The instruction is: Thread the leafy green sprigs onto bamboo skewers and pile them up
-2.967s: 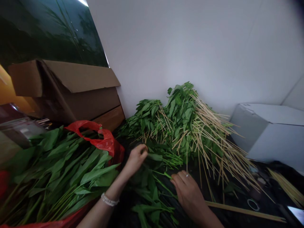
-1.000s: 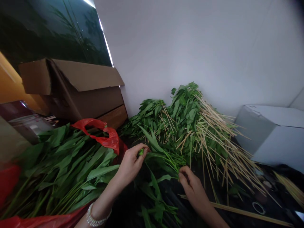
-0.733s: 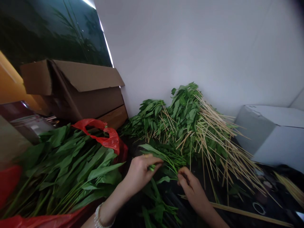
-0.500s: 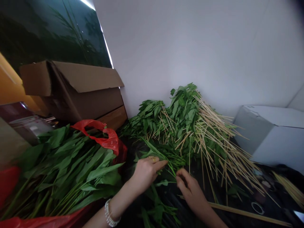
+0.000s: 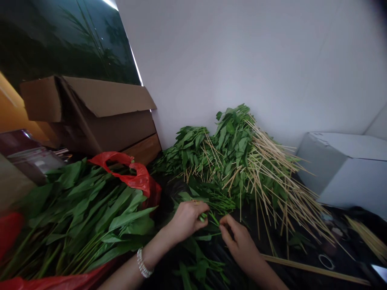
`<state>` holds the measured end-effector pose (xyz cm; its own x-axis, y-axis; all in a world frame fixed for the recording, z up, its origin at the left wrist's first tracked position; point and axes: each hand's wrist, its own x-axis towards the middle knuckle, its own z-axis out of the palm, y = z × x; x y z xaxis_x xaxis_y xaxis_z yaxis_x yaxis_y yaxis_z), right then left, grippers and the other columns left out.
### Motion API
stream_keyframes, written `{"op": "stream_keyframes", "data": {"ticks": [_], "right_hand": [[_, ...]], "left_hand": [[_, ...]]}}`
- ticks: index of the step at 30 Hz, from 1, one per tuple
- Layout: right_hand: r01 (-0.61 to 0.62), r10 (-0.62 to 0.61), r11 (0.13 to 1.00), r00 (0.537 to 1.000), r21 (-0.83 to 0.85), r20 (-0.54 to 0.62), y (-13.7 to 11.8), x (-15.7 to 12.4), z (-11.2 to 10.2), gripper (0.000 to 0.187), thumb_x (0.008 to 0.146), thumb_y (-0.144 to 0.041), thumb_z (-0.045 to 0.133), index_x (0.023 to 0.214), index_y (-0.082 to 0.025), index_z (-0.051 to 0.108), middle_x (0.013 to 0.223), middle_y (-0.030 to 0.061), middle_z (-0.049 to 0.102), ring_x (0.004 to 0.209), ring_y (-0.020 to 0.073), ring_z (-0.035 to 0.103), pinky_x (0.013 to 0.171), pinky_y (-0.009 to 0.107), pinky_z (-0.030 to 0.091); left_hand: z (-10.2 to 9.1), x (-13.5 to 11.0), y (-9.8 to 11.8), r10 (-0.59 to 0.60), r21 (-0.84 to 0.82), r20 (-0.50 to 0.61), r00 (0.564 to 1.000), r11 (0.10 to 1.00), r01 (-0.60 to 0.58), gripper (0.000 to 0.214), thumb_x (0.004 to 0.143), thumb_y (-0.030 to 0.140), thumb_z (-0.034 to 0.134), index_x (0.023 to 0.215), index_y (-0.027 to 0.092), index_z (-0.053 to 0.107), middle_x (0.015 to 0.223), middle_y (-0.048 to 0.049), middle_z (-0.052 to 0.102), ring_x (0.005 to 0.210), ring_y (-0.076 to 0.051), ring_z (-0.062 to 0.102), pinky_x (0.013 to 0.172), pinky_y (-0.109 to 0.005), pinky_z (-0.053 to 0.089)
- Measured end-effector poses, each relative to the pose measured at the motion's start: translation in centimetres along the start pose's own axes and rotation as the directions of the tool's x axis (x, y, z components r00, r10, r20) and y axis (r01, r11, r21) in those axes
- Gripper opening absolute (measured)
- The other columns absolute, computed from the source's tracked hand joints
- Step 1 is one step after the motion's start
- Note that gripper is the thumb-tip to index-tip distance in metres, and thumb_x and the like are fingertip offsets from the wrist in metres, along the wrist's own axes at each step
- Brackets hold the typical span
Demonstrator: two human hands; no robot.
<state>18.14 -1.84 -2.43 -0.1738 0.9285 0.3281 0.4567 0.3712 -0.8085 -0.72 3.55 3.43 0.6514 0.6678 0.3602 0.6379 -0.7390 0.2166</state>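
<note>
My left hand (image 5: 190, 217), a beaded bracelet on its wrist, is closed around some leafy green stems that look like water spinach; cut ends show between the fingers. My right hand (image 5: 237, 235) pinches the end of a green stem (image 5: 214, 218) just to the right of it. Behind both hands lies a loose pile of green stems (image 5: 222, 200). More leafy greens (image 5: 202, 268) are on the dark surface below my hands. Farther back rest skewered bunches of greens (image 5: 234, 133) with thin wooden skewers (image 5: 281, 173) sticking out to the right.
At left, a red plastic bag (image 5: 142, 179) holds many long leafy greens (image 5: 90, 213). An open cardboard box (image 5: 111, 125) stands behind it. A white box (image 5: 350, 165) is at right. Loose skewers (image 5: 317, 270) and a ring-shaped object (image 5: 326, 262) lie near the right front.
The left hand's fingers have curled inward around the stems. My right hand has shifted slightly left, still pinching a stem end.
</note>
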Motion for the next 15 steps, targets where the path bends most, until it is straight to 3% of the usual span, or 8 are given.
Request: {"op": "stream_keyframes", "data": {"ticks": [2, 5, 6, 7, 8, 11, 13, 15], "right_hand": [[0.013, -0.014, 1.0, 0.999, -0.019, -0.052, 0.3, 0.0, -0.1, 0.018, 0.092, -0.032, 0.038, 0.083, -0.022, 0.051, 0.073, 0.0001, 0.057, 0.066, 0.0156, 0.055, 0.063, 0.026, 0.041], [-0.026, 0.023, 0.999, 0.991, -0.019, -0.129, 0.8, 0.1, -0.6, 0.02, 0.091, -0.036, 0.041, 0.081, -0.022, 0.051, 0.068, -0.0003, 0.057, 0.061, 0.0156, 0.055, 0.06, 0.026, 0.042], [-0.056, 0.056, 0.998, 0.989, 0.0, -0.14, 0.9, 0.1, -0.7, 0.021, 0.091, -0.038, 0.041, 0.081, -0.022, 0.052, 0.068, -0.0005, 0.057, 0.061, 0.0157, 0.055, 0.059, 0.026, 0.042], [-0.091, 0.095, 0.995, 0.985, 0.032, -0.143, 1.1, 0.2, -0.8, 0.022, 0.091, -0.04, 0.042, 0.083, -0.022, 0.052, 0.068, -0.0004, 0.057, 0.061, 0.0158, 0.055, 0.058, 0.026, 0.042], [-0.125, 0.135, 0.989, 0.981, 0.074, -0.14, 1.1, 0.2, -0.8, 0.022, 0.091, -0.041, 0.043, 0.085, -0.022, 0.053, 0.07, 0.0, 0.058, 0.063, 0.016, 0.056, 0.058, 0.026, 0.043], [-0.188, 0.217, 0.953, 0.971, 0.237, -0.105, 1.2, 0.2, -0.6, 0.023, 0.09, -0.044, 0.047, 0.092, -0.022, 0.054, 0.075, 0.0002, 0.057, 0.065, 0.0159, 0.057, 0.057, 0.025, 0.045], [-0.195, 0.236, 0.916, 0.968, 0.351, -0.079, 1.1, 0.3, -0.4, 0.024, 0.088, -0.045, 0.05, 0.092, -0.022, 0.053, 0.073, -0.0013, 0.054, 0.061, 0.0141, 0.053, 0.055, 0.025, 0.044], [-0.193, 0.241, 0.873, 0.969, 0.449, -0.053, 0.9, 0.3, -0.3, 0.026, 0.087, -0.047, 0.053, 0.091, -0.021, 0.053, 0.071, -0.0028, 0.051, 0.058, 0.0126, 0.05, 0.053, 0.024, 0.043]], "left_hand": [[-0.4, 0.4, -0.7, -0.172, -0.156, -0.106, 0.979, 0.976, 0.154, 0.011, 0.075, 0.01, 0.054, 0.077, 0.017, 0.062, 0.068, 0.0017, 0.062, 0.064, -0.013, 0.057, 0.063, -0.02, 0.041], [-3.0, 0.7, -1.6, -0.443, -0.315, -0.333, 0.832, 0.884, 0.345, 0.011, 0.077, 0.016, 0.05, 0.075, 0.016, 0.06, 0.064, 0.0029, 0.059, 0.059, -0.011, 0.054, 0.057, -0.018, 0.041], [-4.3, 0.6, -1.5, -0.479, -0.328, -0.391, 0.786, 0.87, 0.367, 0.011, 0.079, 0.019, 0.051, 0.076, 0.016, 0.061, 0.066, 0.0027, 0.06, 0.06, -0.011, 0.055, 0.058, -0.018, 0.041], [-5.6, 0.3, -1.0, -0.475, -0.316, -0.422, 0.772, 0.875, 0.366, 0.012, 0.081, 0.021, 0.052, 0.078, 0.016, 0.062, 0.067, 0.0021, 0.062, 0.062, -0.011, 0.056, 0.059, -0.019, 0.042], [-6.8, -0.1, -0.3, -0.442, -0.287, -0.414, 0.796, 0.893, 0.347, 0.013, 0.083, 0.023, 0.053, 0.081, 0.016, 0.064, 0.071, 0.0011, 0.065, 0.065, -0.012, 0.059, 0.062, -0.02, 0.044], [-8.7, -2.0, 3.1, -0.226, -0.157, -0.246, 0.943, 0.969, 0.192, 0.012, 0.084, 0.022, 0.058, 0.087, 0.021, 0.069, 0.081, 0.0003, 0.071, 0.072, -0.014, 0.065, 0.068, -0.021, 0.047], [-7.9, -3.3, 5.4, -0.114, -0.107, -0.066, 0.991, 0.989, 0.107, 0.012, 0.083, 0.018, 0.06, 0.085, 0.025, 0.07, 0.075, 0.0032, 0.071, 0.066, -0.012, 0.065, 0.063, -0.02, 0.045], [-5.7, -4.2, 7.0, -0.043, -0.057, 0.134, 0.99, 0.997, 0.051, 0.012, 0.078, 0.014, 0.064, 0.077, 0.025, 0.069, 0.071, 0.0035, 0.071, 0.062, -0.013, 0.064, 0.055, -0.02, 0.043]]}}
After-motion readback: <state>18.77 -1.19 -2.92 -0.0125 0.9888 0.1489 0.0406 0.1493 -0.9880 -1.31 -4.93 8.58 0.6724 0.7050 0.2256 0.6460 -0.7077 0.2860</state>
